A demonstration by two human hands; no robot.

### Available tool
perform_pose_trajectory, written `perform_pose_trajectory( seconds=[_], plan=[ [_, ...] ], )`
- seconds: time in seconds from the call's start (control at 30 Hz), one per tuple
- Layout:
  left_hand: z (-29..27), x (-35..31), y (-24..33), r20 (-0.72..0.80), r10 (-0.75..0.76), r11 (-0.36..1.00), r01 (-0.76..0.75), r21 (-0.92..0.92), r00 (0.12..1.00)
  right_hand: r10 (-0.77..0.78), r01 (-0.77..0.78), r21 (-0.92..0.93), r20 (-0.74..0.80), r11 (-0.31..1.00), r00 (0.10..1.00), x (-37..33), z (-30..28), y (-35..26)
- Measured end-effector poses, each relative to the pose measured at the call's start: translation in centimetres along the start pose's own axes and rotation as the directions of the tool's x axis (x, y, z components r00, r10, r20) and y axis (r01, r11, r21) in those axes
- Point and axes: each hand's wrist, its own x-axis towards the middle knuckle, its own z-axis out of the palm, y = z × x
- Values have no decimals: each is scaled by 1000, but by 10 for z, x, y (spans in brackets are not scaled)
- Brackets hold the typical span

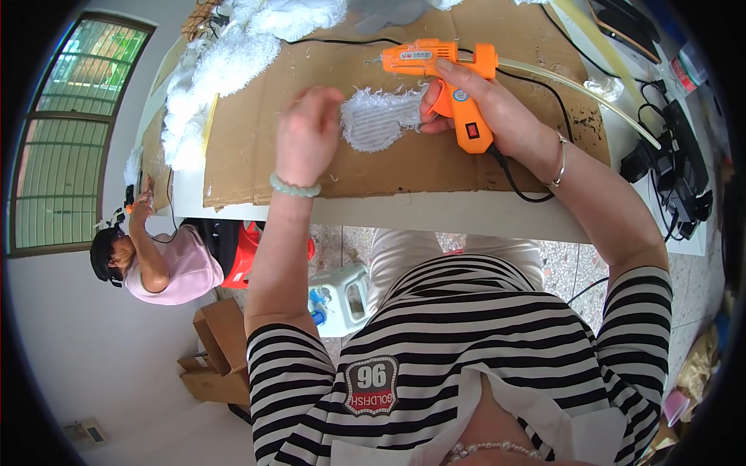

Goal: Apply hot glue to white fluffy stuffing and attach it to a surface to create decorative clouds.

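L hand (303, 140) and R hand (501, 109) are both over the near half of the table (466, 220), w/ a white fluffy patch (381, 120) b/w them. Patch is on the cardboard sheet (256, 163), set back a bit from the table's near edge, long axis running approx L–R, so more or less parallel to that edge.

R hand's fingers are wrapped round an orange glue gun (460, 97), def a proper grip on the handle. Barrel also lies approx L–R, and the nozzle (376, 60) points at the table's left edge. Imo the relation that matters most rn: the patch shows on the near-edge side of that nozzle, not straight off its tip. Can't tell how high the gun is tho.

L hand is just off the patch's left end, fingers loosely curled but blurry, so idk if they've got anything pinched. R hand's fingertips are v. close to the patch's right end, poss touching, can't tell. So neither hand is clearly nearer tbh, but L is the one w/o a tool showing.

Btw there's a white fluffy heap (233, 74) over toward the table's left edge.
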Motion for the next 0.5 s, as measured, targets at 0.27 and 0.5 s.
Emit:
perform_pose_trajectory(
  seconds=[0.27, 0.5],
  plan=[
    [-17, 2, -14, -3, -381, 828, 340, -447, 925, 15, -15, -8, 21, 1000, 1000, 0, -4, 0],
    [5, -11, 7, 145, -156, 940, 192, -283, 977, 12, -12, -10, 7, 1000, 1000, 2, -2, 0]
  ],
)
